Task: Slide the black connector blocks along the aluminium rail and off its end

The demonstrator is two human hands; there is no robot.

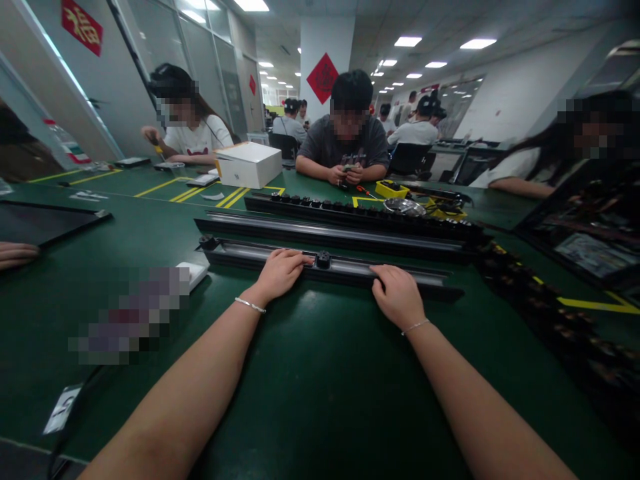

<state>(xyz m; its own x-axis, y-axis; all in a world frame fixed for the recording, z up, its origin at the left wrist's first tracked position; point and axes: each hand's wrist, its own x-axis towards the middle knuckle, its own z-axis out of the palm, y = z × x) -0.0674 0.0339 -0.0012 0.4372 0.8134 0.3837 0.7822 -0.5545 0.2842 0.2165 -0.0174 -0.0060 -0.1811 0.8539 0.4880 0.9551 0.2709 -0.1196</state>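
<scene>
While both hands rest on the nearest long rail [280,257], I judge a fitting step in hand: my left hand [281,271] lies flat beside the small black slider [323,259], my right hand [397,294] curled over the rail's front edge. Dark, slim, silver-channelled, it lies crosswise on the green surface [310,373].

At frame centre your left hand [281,272] and right hand [397,295] rest on a long black rail [350,270] beside its small black slider [323,259], on the green table [320,373], parallel rails behind it.
</scene>
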